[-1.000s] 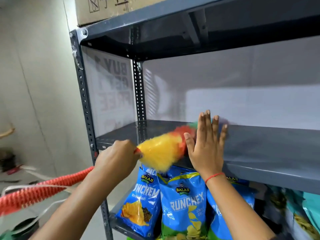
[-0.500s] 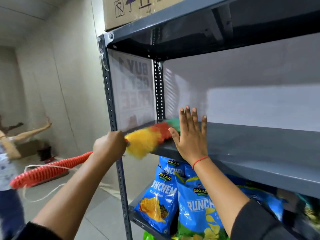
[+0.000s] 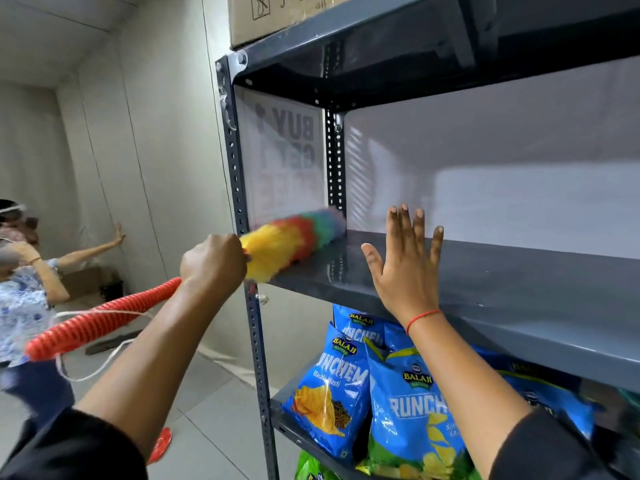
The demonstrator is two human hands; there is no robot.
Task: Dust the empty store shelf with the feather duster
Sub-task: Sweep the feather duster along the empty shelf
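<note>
The grey metal shelf [image 3: 502, 282] at chest height is bare. A feather duster [image 3: 294, 237] with a yellow, red, green and purple head lies on the shelf's left end, its tip near the back corner post. My left hand [image 3: 213, 263] is shut on the duster just behind the head, and the ribbed red handle [image 3: 100, 320] sticks out down to the left. My right hand [image 3: 407, 268] is raised flat with fingers spread, over the shelf's front edge to the right of the duster, holding nothing.
Blue snack bags [image 3: 412, 403] fill the shelf below. A cardboard box [image 3: 263, 15] sits on the top shelf. A perforated upright post [image 3: 254, 327] marks the rack's left front corner. Another person [image 3: 24, 292] stands at the far left near the wall. A white cord [image 3: 90, 368] hangs from the handle.
The duster head has swept left and deeper onto the shelf toward the back corner. The view has shifted left, and my right hand has stayed raised and spread.
</note>
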